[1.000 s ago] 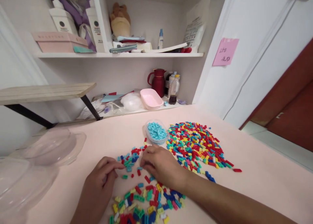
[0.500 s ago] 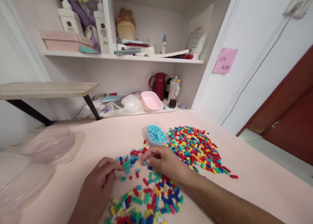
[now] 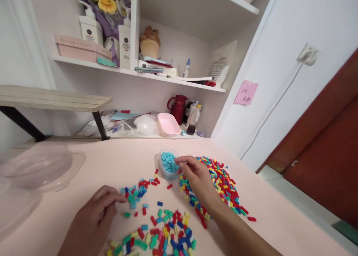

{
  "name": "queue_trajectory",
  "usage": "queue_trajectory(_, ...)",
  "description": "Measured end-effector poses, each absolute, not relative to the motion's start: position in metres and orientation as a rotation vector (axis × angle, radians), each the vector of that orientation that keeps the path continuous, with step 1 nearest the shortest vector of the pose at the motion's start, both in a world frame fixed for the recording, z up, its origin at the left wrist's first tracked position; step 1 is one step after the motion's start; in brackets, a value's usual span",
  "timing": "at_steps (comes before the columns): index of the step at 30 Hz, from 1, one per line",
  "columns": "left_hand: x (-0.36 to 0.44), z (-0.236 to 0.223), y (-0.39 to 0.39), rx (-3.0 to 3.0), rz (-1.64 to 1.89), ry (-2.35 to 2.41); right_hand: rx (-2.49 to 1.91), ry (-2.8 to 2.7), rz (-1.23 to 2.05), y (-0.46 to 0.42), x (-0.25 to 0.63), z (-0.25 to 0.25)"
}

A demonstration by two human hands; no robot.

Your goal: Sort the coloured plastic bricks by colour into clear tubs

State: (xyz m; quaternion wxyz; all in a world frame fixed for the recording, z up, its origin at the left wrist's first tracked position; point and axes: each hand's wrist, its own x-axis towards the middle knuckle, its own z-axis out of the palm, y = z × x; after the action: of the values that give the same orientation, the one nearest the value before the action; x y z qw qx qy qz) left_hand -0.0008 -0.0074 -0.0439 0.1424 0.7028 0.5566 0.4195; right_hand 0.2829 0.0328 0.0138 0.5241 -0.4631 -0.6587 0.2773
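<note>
My right hand (image 3: 197, 174) is over the right rim of a small clear tub (image 3: 171, 177) filled with light-blue toy building bricks (image 3: 168, 161). Its thumb and index finger are pinched together at the tub's edge; whatever is between the tips is too small to make out. My left hand (image 3: 96, 215) rests on the table, fingers loosely bent and index finger stretched out. That fingertip is beside a small cluster of mixed bricks (image 3: 135, 194), and I see nothing held. A larger spread of coloured bricks (image 3: 165, 233) lies between my forearms.
A big heap of mixed bricks (image 3: 223, 181) lies right of the tub, partly behind my right hand. Clear plastic containers (image 3: 47, 166) stand at the left. Behind are a pink tray (image 3: 169, 124), a red jug (image 3: 178, 108) and a wooden riser (image 3: 56, 97).
My right hand has moved from the small brick cluster up and away to the tub. My left hand stays beside the cluster. The camera view has shifted.
</note>
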Motion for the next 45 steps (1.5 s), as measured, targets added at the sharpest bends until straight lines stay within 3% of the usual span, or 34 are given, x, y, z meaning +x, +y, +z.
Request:
queue_trajectory(7,0.006,-0.019,-0.016,1.918,1.075,1.872,-0.976,-2.226,0.557,0.008,0.25,-0.002)
queue_trajectory(15,0.015,-0.024,-0.02,1.966,0.918,1.773,-1.113,-2.358,0.341,0.01,0.234,-0.022)
queue_trajectory(22,0.02,-0.022,-0.02,2.037,0.748,1.714,-1.046,-2.308,0.497,0.006,0.229,-0.019)
queue_trajectory(35,0.017,-0.031,-0.015,2.013,0.982,1.659,-1.248,-1.7,0.414,0.046,0.289,0.013)
queue_trajectory(45,0.008,-0.052,-0.01,1.97,1.065,1.659,-1.256,-2.024,0.183,0.047,0.307,0.008)
